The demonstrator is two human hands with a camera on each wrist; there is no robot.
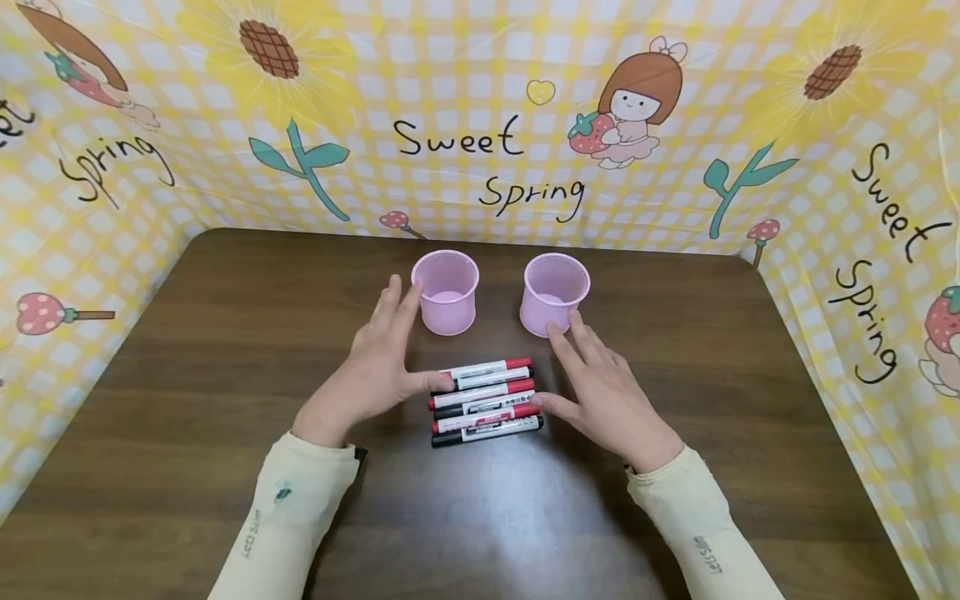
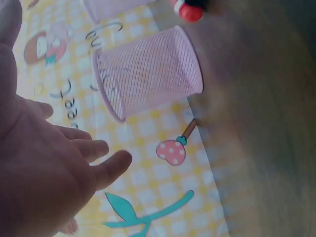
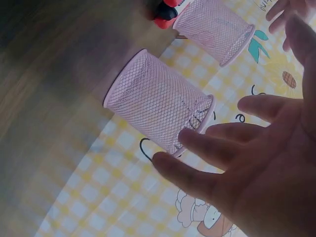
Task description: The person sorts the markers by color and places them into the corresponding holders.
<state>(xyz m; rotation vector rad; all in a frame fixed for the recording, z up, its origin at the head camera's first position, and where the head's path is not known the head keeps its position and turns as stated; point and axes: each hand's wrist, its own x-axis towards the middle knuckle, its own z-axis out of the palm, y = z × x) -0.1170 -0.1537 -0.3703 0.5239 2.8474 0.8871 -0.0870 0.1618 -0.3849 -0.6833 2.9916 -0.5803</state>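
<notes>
Several whiteboard markers [image 1: 483, 393], red-capped and black-capped by turns, lie side by side in a row on the table. Behind them two pink mesh pen cups stand upright: the left cup [image 1: 448, 318] and the right cup [image 1: 534, 315]. My left hand [image 1: 367, 371] is spread, its thumb over the left ends of the upper markers and its fingers beside the left cup. With fingers apart, my right hand [image 1: 611, 400] has its thumb at the markers' right ends and its fingertips overlapping the right cup's lower front. The wrist views show neither palm holding anything.
A brown wood-grain table [image 1: 187, 358] carries everything. Yellow checked cloth [image 1: 465, 83] with printed flowers and lettering walls off its back and both sides. The two cups stand near the table's back edge with a narrow gap between them.
</notes>
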